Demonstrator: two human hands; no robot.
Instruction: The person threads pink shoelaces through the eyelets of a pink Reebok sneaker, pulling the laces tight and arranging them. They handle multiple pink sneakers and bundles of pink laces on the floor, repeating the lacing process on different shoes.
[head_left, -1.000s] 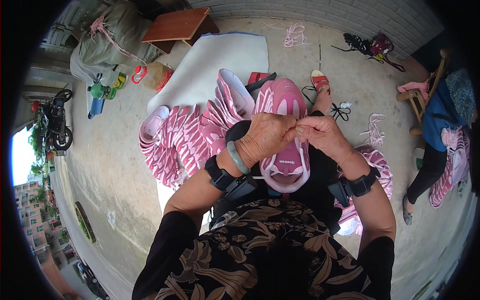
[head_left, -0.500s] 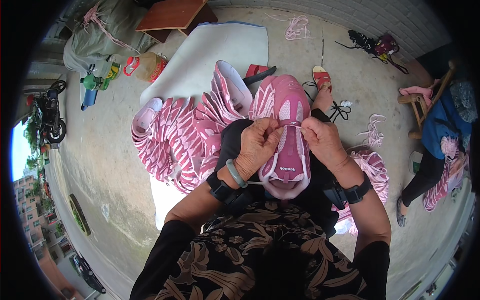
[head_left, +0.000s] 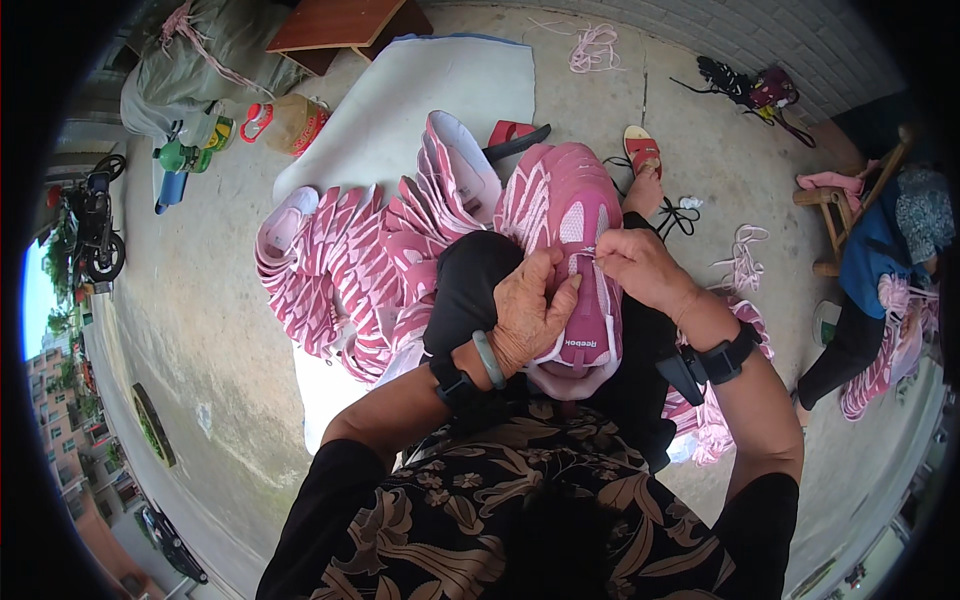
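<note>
A pink sneaker upper (head_left: 600,318) with white mesh lies over my lap, toe pointing away and collar toward me. My right hand (head_left: 648,270) pinches a thin pale shoelace at the upper's throat, thumb and forefinger pressed together near the eyelets. Against the upper's left side rests my left hand (head_left: 528,312), its fingers curled at the edge and its thumb on the tongue side. The left fingertips are partly hidden. Just left of my knee, long curved rows of nested pink uppers (head_left: 340,270) lie on a white sheet (head_left: 470,85).
Loose pink laces (head_left: 595,50) lie on the concrete, with another tangle (head_left: 745,258) at right. More pink uppers (head_left: 705,425) are beside my right leg. Large bottles (head_left: 295,125) and a wooden table (head_left: 340,28) stand at far left. Another person sits at right by a wooden chair (head_left: 830,230).
My left hand has left the lace and come back along the upper's left side. The right hand has turned inward over the throat, still pinching the lace.
</note>
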